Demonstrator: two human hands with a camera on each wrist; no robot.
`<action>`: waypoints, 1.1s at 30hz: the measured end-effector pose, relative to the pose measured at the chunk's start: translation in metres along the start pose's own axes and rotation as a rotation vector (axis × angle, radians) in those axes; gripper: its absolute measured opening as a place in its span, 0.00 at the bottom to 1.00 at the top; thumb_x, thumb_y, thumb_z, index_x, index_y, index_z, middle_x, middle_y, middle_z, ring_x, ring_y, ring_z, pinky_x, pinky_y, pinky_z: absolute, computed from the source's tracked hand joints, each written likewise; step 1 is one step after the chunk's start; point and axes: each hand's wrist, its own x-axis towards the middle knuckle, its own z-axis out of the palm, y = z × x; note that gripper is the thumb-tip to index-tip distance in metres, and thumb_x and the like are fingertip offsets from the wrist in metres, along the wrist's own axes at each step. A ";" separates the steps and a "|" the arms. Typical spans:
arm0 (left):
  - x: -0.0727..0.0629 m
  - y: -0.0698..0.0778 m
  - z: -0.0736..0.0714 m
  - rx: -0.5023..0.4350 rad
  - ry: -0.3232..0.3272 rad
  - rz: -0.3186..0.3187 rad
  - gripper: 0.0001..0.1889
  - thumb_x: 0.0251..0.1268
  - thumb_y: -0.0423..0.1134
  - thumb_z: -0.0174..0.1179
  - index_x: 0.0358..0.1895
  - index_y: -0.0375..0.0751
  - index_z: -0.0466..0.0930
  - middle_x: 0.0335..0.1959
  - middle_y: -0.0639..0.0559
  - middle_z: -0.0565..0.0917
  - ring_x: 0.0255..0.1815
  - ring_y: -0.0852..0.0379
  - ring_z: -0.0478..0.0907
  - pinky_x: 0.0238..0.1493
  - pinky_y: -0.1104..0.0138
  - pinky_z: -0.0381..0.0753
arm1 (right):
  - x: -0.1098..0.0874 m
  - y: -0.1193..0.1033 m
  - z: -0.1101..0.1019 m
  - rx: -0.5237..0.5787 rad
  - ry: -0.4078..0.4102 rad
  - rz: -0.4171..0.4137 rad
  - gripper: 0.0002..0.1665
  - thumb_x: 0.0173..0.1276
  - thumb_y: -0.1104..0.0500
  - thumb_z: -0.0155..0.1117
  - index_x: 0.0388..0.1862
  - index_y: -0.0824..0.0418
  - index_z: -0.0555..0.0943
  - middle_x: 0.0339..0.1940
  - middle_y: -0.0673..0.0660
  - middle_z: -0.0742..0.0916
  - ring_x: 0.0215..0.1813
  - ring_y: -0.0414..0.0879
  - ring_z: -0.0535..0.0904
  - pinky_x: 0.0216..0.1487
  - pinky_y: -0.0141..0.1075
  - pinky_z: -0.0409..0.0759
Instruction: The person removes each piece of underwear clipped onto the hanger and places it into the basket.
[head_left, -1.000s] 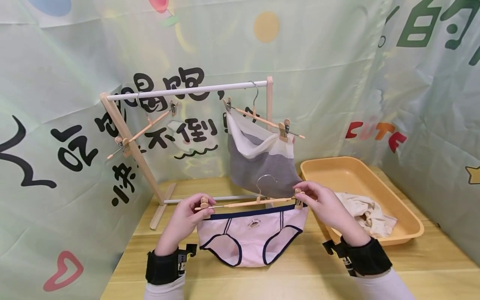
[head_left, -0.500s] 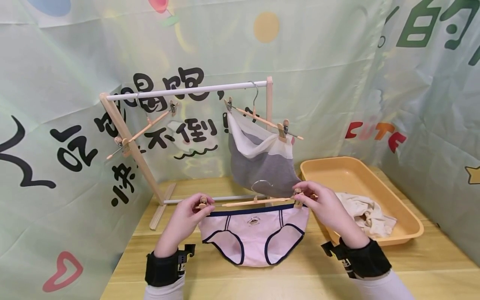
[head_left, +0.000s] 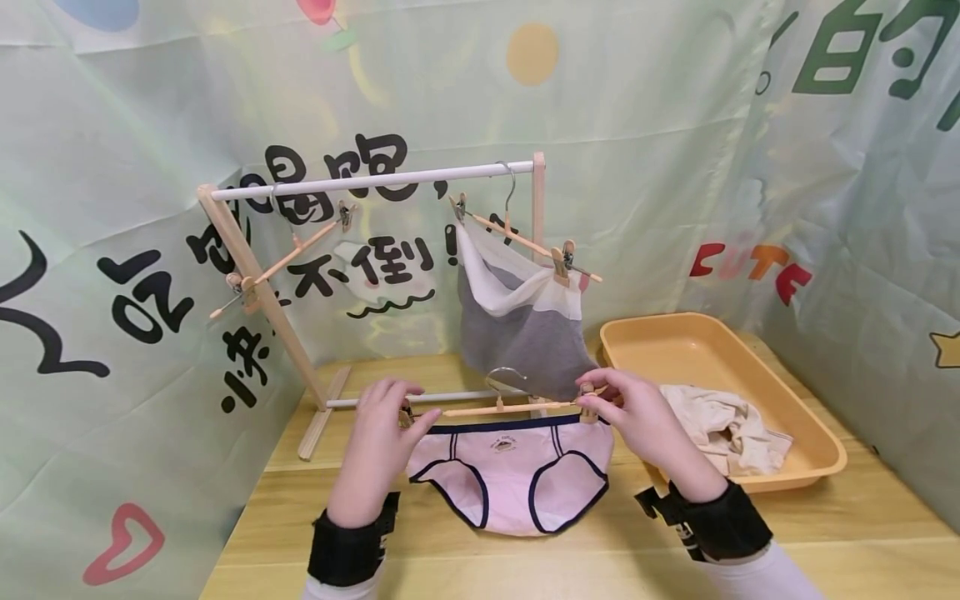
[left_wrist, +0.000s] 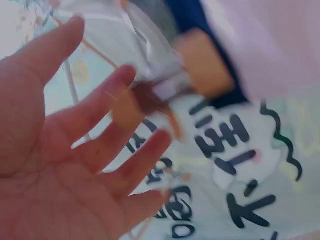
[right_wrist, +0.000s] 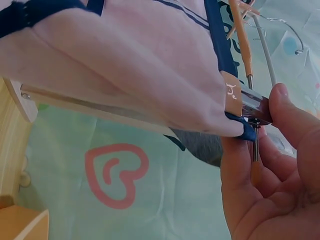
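"Head view: which article is in hand, and where does it lie?"

"A pair of pink underpants [head_left: 517, 483] with navy trim, hanging from a clip hanger [head_left: 510, 409] above the wooden table [head_left: 525, 575], in front of the drying rack [head_left: 375, 181]."

"How do the fingers of the right hand [head_left: 645, 417] stand?"

"Closed in a pinch on the right-end clip [right_wrist: 230, 95], whose wooden jaws grip the navy waistband [head_left: 517, 423]."

"And those of the left hand [head_left: 372, 450]?"

"Spread wide beside the left-end clip [left_wrist: 207, 62], the thumb well apart from the fingers. Blur in the left wrist view makes it impossible to tell whether they touch it."

"What occupies the rack?"

"On its white rail, two further hangers: at left, a bare clip hanger [head_left: 300, 245]; at right, a loaded hanger [head_left: 517, 237], from which a white-and-grey garment [head_left: 525, 342] hangs by two clips, its upper edge sagging between them."

"And to the right?"

"An orange plastic tray [head_left: 675, 342] on the table, with a crumpled cream cloth [head_left: 727, 425] lying inside it."
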 end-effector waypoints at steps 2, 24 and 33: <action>-0.001 0.006 0.006 0.000 0.064 0.085 0.19 0.56 0.39 0.78 0.47 0.33 0.83 0.49 0.39 0.83 0.57 0.38 0.76 0.64 0.47 0.72 | -0.001 -0.001 0.002 -0.007 0.008 -0.013 0.12 0.67 0.62 0.73 0.48 0.62 0.86 0.35 0.51 0.88 0.32 0.39 0.80 0.33 0.32 0.78; -0.006 0.033 0.055 -0.120 -0.220 0.089 0.08 0.70 0.42 0.66 0.45 0.43 0.83 0.42 0.52 0.86 0.46 0.55 0.83 0.54 0.59 0.83 | -0.005 -0.009 0.014 -0.020 0.001 -0.089 0.11 0.65 0.62 0.75 0.45 0.61 0.86 0.35 0.48 0.88 0.34 0.39 0.82 0.34 0.32 0.81; -0.004 0.027 0.057 -0.181 -0.209 0.142 0.03 0.71 0.36 0.64 0.41 0.42 0.85 0.36 0.52 0.87 0.36 0.60 0.81 0.39 0.67 0.81 | -0.006 -0.009 0.015 -0.005 -0.019 -0.123 0.11 0.65 0.63 0.75 0.46 0.61 0.86 0.36 0.48 0.88 0.35 0.37 0.83 0.36 0.33 0.83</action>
